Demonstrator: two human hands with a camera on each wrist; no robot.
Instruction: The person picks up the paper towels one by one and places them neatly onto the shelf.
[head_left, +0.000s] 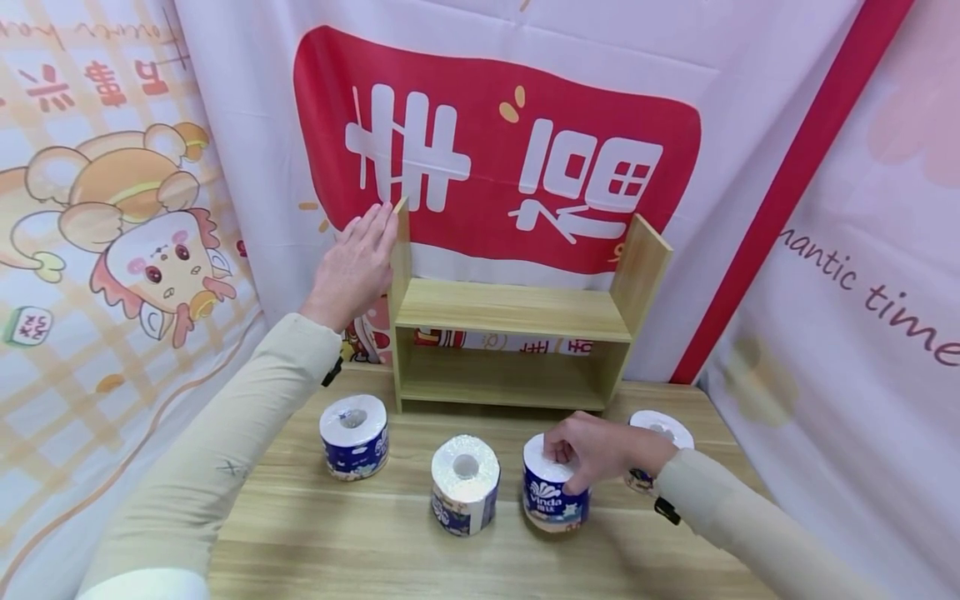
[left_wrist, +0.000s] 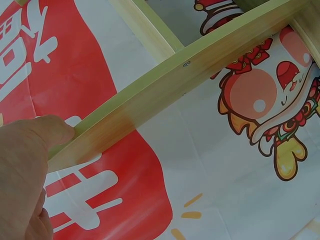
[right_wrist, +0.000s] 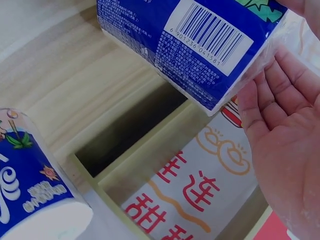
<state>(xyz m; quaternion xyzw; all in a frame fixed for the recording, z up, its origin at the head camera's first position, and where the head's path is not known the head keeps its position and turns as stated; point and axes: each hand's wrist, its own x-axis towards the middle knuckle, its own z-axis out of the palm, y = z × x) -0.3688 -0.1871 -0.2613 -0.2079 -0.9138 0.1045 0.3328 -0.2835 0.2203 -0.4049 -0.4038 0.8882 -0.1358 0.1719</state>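
My left hand [head_left: 356,267] holds the top of the left side panel of a small two-tier wooden shelf [head_left: 513,307]. In the left wrist view, the thumb of that hand [left_wrist: 25,170] lies against one face of the panel [left_wrist: 165,85]. My right hand [head_left: 600,447] grips a blue-and-white toilet paper roll [head_left: 553,504] by its top, in front of the shelf. The right wrist view has this roll [right_wrist: 185,45] showing its barcode side, with the fingers of the right hand [right_wrist: 287,115] at its white end. Whether the roll touches the table cannot be told.
More toilet paper rolls stand on the wooden table [head_left: 360,542]: a left roll [head_left: 356,454], a middle roll [head_left: 465,500] and a right roll [head_left: 663,427], partly behind the right wrist. Printed cloth [head_left: 495,150] hangs behind the shelf and along both sides.
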